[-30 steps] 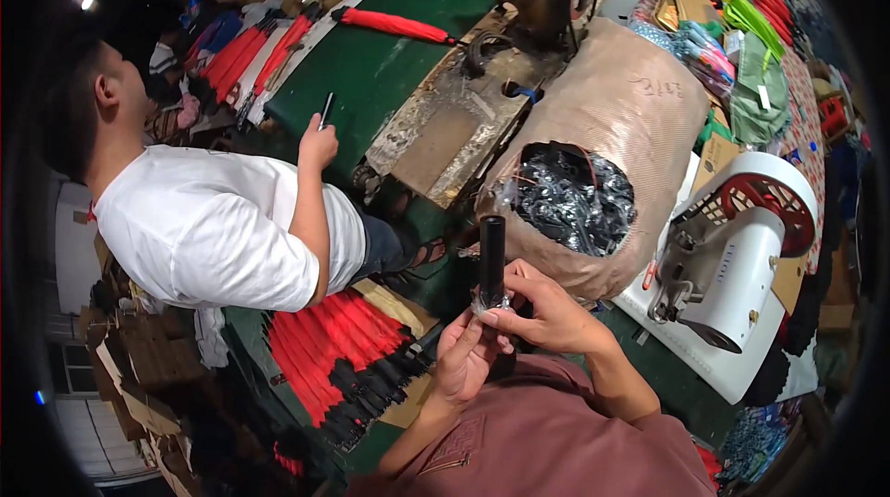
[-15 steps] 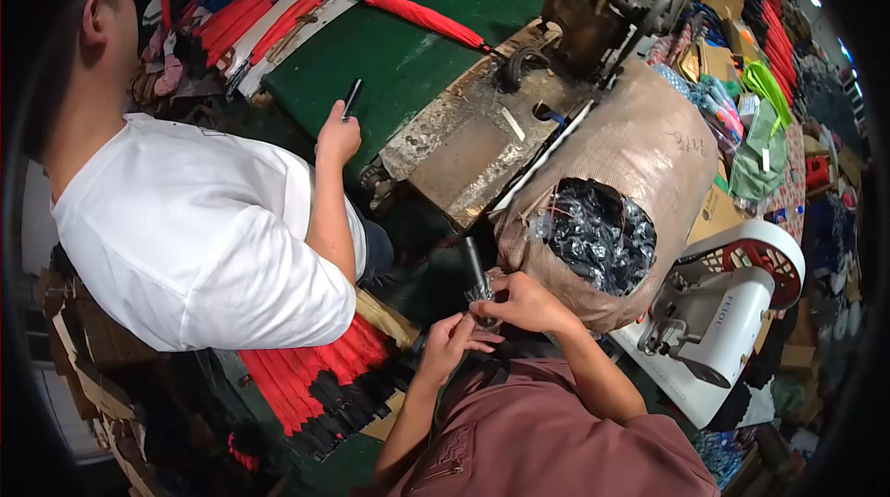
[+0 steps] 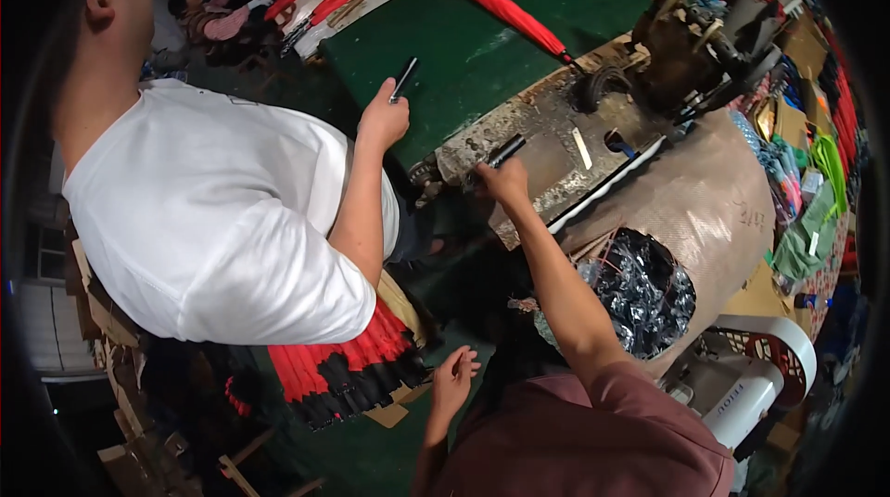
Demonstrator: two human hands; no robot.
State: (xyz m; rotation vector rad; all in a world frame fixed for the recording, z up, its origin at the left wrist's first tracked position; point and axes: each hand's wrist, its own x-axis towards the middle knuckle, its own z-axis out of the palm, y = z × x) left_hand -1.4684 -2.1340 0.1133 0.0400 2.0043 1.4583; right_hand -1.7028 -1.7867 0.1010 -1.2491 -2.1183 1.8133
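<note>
We see a short black cylindrical handle piece (image 3: 506, 150) lying on the worn, rusty metal work plate (image 3: 547, 168), our right hand (image 3: 503, 184) pinching its near end. Our left hand (image 3: 452, 379) hangs loosely open and empty near the bundle of red folded umbrellas (image 3: 338, 369).

Co-worker: a person in a white T-shirt (image 3: 213, 219) sits at the left, holding a slim black tube (image 3: 404, 80).
Bench: green top (image 3: 519, 43), one folded red umbrella (image 3: 505, 10) lying across it.
Sack: big brown bag (image 3: 714, 210), shiny dark parts (image 3: 640, 288) showing at its mouth.
Low down: red-and-black umbrellas (image 3: 348, 372), bundled.
Right: white sewing machine (image 3: 742, 395).
</note>
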